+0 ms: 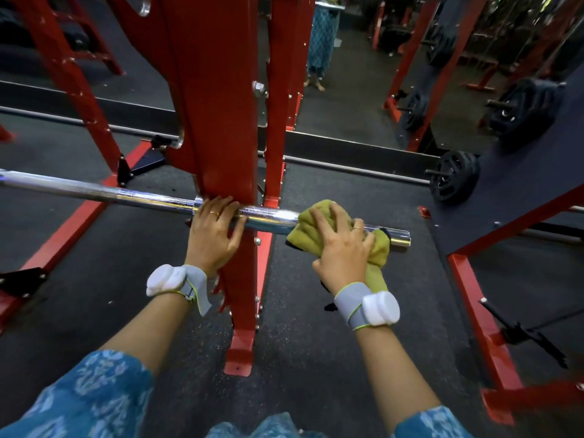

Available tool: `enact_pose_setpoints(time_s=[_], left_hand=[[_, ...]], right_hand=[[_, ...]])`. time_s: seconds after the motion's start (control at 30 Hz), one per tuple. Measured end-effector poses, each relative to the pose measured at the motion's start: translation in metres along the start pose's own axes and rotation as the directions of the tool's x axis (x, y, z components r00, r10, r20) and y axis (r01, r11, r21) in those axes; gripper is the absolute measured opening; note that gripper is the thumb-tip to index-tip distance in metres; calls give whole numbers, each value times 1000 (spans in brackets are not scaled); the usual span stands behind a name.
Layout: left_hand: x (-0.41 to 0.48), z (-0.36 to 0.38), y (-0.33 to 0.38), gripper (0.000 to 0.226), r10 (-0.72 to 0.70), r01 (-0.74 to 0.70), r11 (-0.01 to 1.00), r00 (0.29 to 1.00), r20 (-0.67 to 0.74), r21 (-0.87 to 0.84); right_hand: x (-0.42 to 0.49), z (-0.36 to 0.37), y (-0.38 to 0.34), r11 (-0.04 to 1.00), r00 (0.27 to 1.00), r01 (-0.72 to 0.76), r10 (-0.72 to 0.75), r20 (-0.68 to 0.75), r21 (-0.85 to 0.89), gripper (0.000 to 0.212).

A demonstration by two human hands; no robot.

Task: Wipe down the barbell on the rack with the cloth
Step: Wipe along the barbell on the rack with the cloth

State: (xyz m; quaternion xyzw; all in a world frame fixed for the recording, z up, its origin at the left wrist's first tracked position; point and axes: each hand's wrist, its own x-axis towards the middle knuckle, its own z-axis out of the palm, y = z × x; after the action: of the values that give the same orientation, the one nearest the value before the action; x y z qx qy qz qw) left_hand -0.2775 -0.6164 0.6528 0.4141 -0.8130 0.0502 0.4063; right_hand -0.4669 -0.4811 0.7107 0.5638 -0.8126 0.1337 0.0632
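Cloth (376,248) wraps barbell (94,189) under right hand (343,248).

Chrome barbell (94,188), red rack (218,121), olive-yellow cloth (377,251), blue white-patterned sleeves (94,393), black plates (453,177), grey-white wristbands (177,281).

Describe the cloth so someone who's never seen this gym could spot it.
Find the red rack post in the middle; follow the shiny barbell right. The cloth is draped over it, gripped by the right hand. Among red steel, only it is soft, yellow-green.
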Motion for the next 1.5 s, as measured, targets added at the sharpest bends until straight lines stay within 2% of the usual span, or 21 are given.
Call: enact_pose_setpoints(time_s=[0.07,0.2,0.27,0.37,0.43,0.5,0.57,0.67,0.73,0.83,0.97,1.03,1.17,1.27,1.43,1.5], left_hand=[[1,-4,-5,32,-18,19,999,1000,-12,29],[4,-14,-17,39,-140,141,990,989,38,-21],[4,-16,-19,42,-151,154,987,986,72,-40],[5,-15,-18,43,-142,148,987,984,106,-54],[4,-15,-18,44,-153,162,984,982,114,-76],[4,-14,-17,45,-166,179,979,978,130,-98],[4,-16,-19,43,-191,208,971,971,144,-116],[7,-16,-22,42,-244,269,952,956,164,-146],[7,-14,-23,43,-258,285,946,950,176,-152],[6,-10,-25,44,-254,284,944,950,180,-169],[4,-9,-24,43,-274,311,920,946,174,-237],[3,-12,-27,43,-276,312,914,946,168,-258],[3,-13,-28,41,-267,302,911,951,158,-282],[3,-12,-26,41,-273,306,906,950,149,-291],[3,-10,-29,40,-285,319,903,946,153,-288],[3,-8,-28,39,-294,326,900,944,149,-290]], right_hand=[[-4,3,7,1000,999,4,-4,-48,-6,91],[1,-5,7,993,994,-112,112,7,-39,87],[7,-9,-1,991,991,-130,131,31,-36,88],[10,-8,-12,999,998,-36,38,52,-36,92],[5,0,-14,997,997,74,-75,-6,-25,94],[-1,6,-8,995,992,102,-103,-77,-8,94],[-3,6,-2,998,994,67,-67,-86,-2,90],[3,-4,0,999,999,-51,51,-12,-5,83],[10,-7,-7,998,998,-69,69,2,9,82],[12,-4,-22,1000,1000,30,-30,-4,0,87],[-2,14,-18,987,975,161,-162,-153,-19,94],[-7,18,-12,990,976,140,-139,-168,-10,94],[-1,8,-13,1000,997,-20,21,-68,12,89],[6,6,-25,999,999,-38,38,-13,10,88],[-11,28,-25,994,979,109,-108,-175,-1,101],[-21,35,-17,993,972,115,-110,-206,11,106]])
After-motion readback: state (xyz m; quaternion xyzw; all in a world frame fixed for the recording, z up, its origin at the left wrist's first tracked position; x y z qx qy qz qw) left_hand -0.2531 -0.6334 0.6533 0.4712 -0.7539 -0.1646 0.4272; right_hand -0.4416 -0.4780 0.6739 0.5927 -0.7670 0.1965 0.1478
